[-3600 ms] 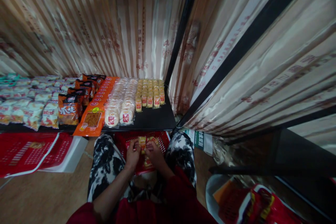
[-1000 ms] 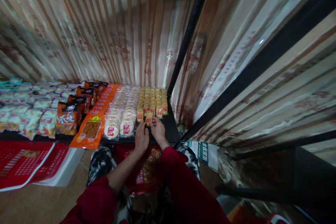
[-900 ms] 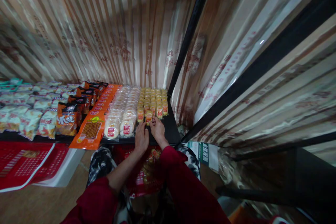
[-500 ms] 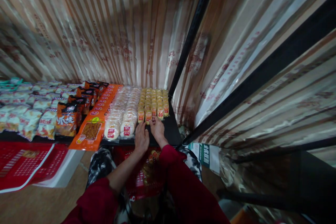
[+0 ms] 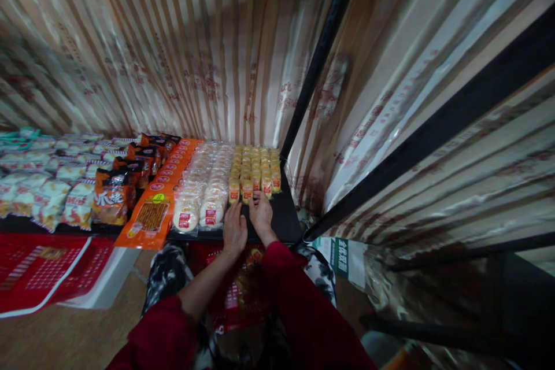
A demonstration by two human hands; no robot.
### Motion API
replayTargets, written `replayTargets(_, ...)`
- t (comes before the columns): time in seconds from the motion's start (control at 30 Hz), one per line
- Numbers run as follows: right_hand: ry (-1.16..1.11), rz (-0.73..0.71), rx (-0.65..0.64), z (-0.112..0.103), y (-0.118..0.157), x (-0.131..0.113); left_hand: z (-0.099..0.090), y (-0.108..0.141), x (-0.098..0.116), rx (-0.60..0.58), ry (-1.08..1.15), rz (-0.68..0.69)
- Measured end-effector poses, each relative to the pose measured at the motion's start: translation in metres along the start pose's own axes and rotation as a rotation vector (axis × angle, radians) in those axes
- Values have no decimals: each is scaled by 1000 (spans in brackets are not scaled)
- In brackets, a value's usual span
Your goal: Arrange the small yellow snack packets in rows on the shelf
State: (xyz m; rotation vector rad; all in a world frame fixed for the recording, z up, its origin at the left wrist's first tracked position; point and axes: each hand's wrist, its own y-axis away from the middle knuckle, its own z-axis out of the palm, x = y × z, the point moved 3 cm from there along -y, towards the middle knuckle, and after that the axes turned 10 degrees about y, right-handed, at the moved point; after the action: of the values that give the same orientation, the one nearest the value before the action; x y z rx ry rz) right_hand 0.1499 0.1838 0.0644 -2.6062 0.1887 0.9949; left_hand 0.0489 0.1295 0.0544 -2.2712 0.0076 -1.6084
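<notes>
Rows of small yellow snack packs [image 5: 253,169] with red labels stand on a black shelf [image 5: 281,217] near its right end. My left hand [image 5: 235,229] rests low at the front of the rows, fingers stretched forward, tips at the front left packs. Beside it, my right hand [image 5: 261,217] reaches the front packs with bent fingers, which seem to pinch one; the fingertips partly hide it. Left of the packs lie two rows of round white crackers [image 5: 212,208] in clear wrap.
An orange bag of stick snacks [image 5: 150,217], orange-black bags [image 5: 110,196] and white snack bags [image 5: 47,199] fill the shelf leftward. Red baskets stand below, one at the left [image 5: 52,272], another between my knees [image 5: 229,300]. A black post [image 5: 323,52] rises at the shelf's right corner before pleated sheeting.
The view has shifted very slightly. Both hands stay at the front of the yellow packs, in nearly the same pose.
</notes>
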Motion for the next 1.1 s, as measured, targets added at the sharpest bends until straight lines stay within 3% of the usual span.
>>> replayTargets(0.43,19,-14,-107,1,-5,-4,-1,0,3,-12,-19,-24)
replayTargets(0.67,15,-17,-40,2,-1,-4,-1,0,2,-18,-25,-18)
replayTargets(1.1,47,-13,-53,10,-3,1,2,1,2,-61,-138,-13)
